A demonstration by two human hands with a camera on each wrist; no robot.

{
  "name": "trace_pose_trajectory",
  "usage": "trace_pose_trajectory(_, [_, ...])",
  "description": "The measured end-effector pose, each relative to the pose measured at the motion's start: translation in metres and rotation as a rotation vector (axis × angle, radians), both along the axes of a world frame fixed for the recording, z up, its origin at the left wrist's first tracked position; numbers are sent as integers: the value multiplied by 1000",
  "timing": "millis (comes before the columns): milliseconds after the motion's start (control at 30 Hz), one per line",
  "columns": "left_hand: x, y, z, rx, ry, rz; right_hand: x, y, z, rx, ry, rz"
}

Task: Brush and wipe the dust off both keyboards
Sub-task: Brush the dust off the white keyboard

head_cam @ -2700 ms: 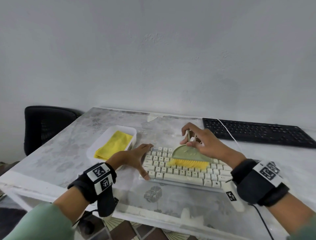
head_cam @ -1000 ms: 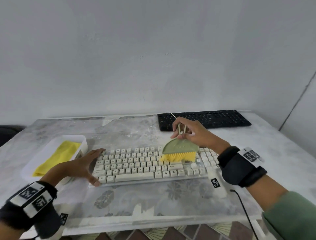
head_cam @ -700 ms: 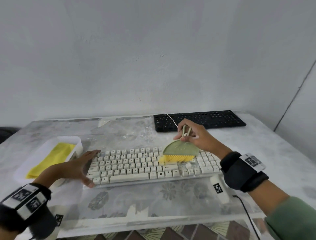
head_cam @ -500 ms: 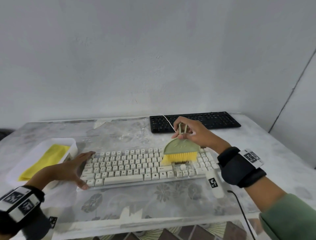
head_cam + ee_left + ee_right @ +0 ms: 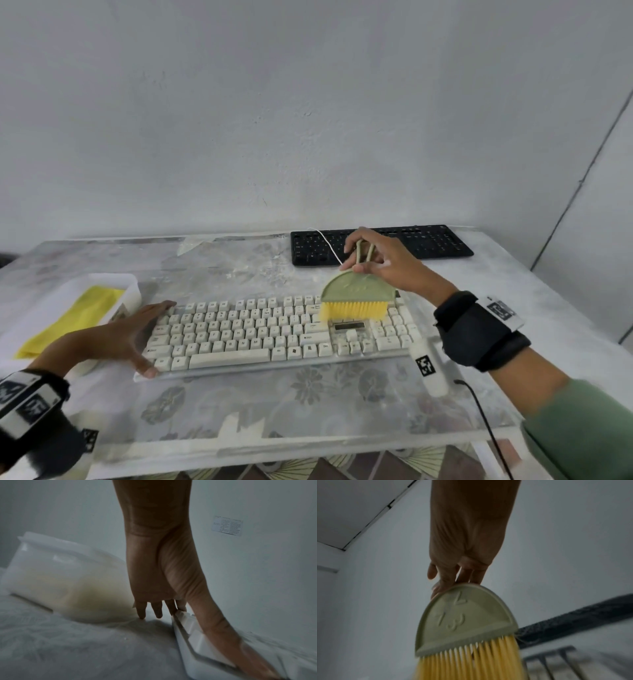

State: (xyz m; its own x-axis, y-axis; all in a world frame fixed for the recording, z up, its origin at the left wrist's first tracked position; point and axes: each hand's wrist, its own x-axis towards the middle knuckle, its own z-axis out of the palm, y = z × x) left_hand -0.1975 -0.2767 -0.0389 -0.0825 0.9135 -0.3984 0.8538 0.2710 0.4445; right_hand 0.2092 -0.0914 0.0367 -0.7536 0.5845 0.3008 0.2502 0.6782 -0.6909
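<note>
A white keyboard (image 5: 267, 334) lies in the middle of the table, long side toward me. My right hand (image 5: 380, 262) grips the loop handle of a small green brush (image 5: 356, 291) with yellow bristles (image 5: 352, 310); the bristles rest on the keys at the keyboard's upper right. The right wrist view shows the brush (image 5: 465, 622) close up over the keys. My left hand (image 5: 120, 335) lies with straight fingers against the white keyboard's left end (image 5: 193, 641), thumb along its front corner. A black keyboard (image 5: 380, 245) sits behind, near the wall.
A white tray (image 5: 126, 287) holding a folded yellow cloth (image 5: 75, 315) stands left of the white keyboard, close to my left hand. A white cable (image 5: 327, 243) runs over the black keyboard. The table's front edge is near me; the wall is right behind.
The brush has travelled right along the white keyboard, from its middle to the upper right keys. My left hand has stayed at the keyboard's left end.
</note>
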Motion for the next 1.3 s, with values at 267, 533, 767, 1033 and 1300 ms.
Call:
trace_pose_trajectory(267, [-9, 0, -11, 37, -126, 84, 26, 16, -3, 19, -150, 0])
trace_pose_trajectory(533, [-20, 2, -19, 63, -138, 88, 18, 10, -13, 36, 24, -8])
trace_pose_trajectory(767, [-17, 2, -18, 70, -176, 101, 27, 19, 10, 62, -179, 38])
trace_pose_trajectory(1033, [-9, 1, -12, 46, -134, 83, 26, 9, -16, 99, -51, -44])
trace_pose_trajectory(1300, [-3, -4, -3, 25, -111, 77, 23, 14, -1, 84, -114, -50])
